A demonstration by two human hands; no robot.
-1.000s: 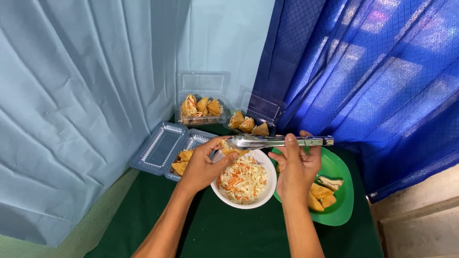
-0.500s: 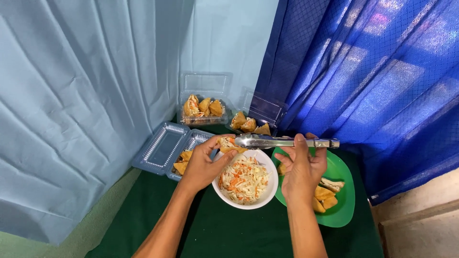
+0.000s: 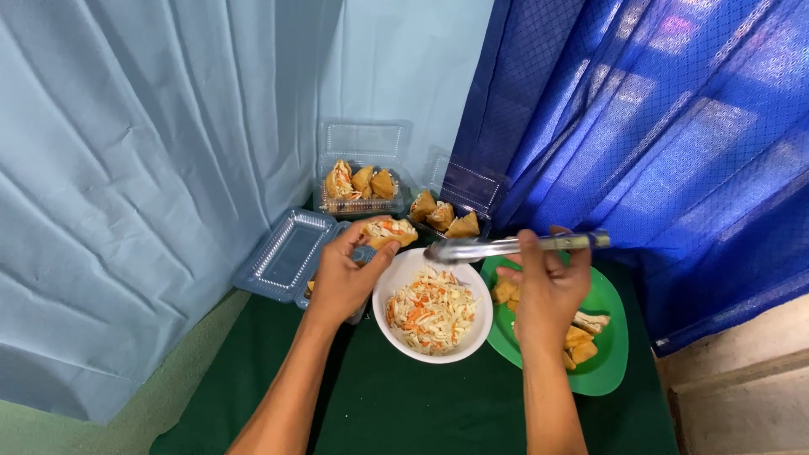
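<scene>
— What's in your left hand [image 3: 341, 278]?

— Your fingers are closed round a stuffed pastry [image 3: 389, 231], held just above the far rim of the white bowl [image 3: 389, 288].

— And your right hand [image 3: 549, 291]?

— It's clenched on the tongs [image 3: 514, 246], which lie level, their tips squeezed together over the bowl's far edge, near the pastry.

— What's beside you?

— A green plate [image 3: 611, 366] with more pastries, touching the bowl's right side.

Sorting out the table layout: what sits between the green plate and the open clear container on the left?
In the head view, the white bowl of shredded filling sits between them.
</scene>
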